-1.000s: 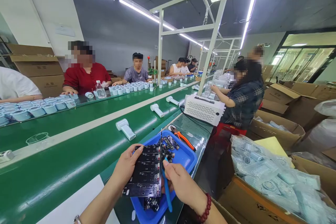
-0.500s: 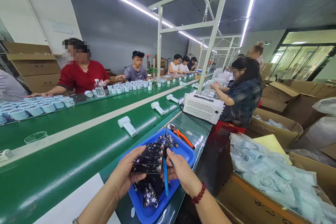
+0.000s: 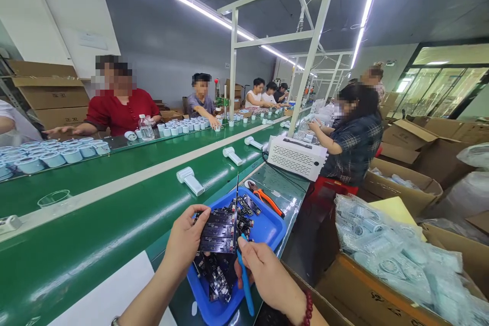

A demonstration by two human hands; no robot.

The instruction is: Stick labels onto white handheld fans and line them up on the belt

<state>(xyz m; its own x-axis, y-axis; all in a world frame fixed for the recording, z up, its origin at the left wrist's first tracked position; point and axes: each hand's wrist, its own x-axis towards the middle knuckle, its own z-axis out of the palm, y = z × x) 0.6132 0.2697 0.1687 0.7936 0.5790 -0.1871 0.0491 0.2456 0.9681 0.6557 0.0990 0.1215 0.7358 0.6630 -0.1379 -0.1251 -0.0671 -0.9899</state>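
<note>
My left hand (image 3: 184,238) is closed on the left edge of a black circuit board panel (image 3: 217,231), made of several strips side by side. A thin dark strip stands upright along the panel's right edge. Blue-handled pliers (image 3: 246,289) are gripped in my right hand (image 3: 267,271), close to the panel's lower right corner; their jaws are mostly hidden. Below both hands is a blue tray (image 3: 275,229) with loose black circuit boards (image 3: 219,280) in it.
Orange-handled pliers (image 3: 269,200) lie across the tray's far right rim. White handheld parts (image 3: 191,181) lie on the green conveyor belt (image 3: 126,234). A white box-shaped device (image 3: 296,157) stands beyond the tray. Cartons of bagged parts (image 3: 401,249) are at right. Several co-workers sit along the line.
My right hand and the blue-handled pliers have moved down and slightly right. My left fingers have shifted on the panel. White parts on the belt moved right, and a co-worker reached toward a cup.
</note>
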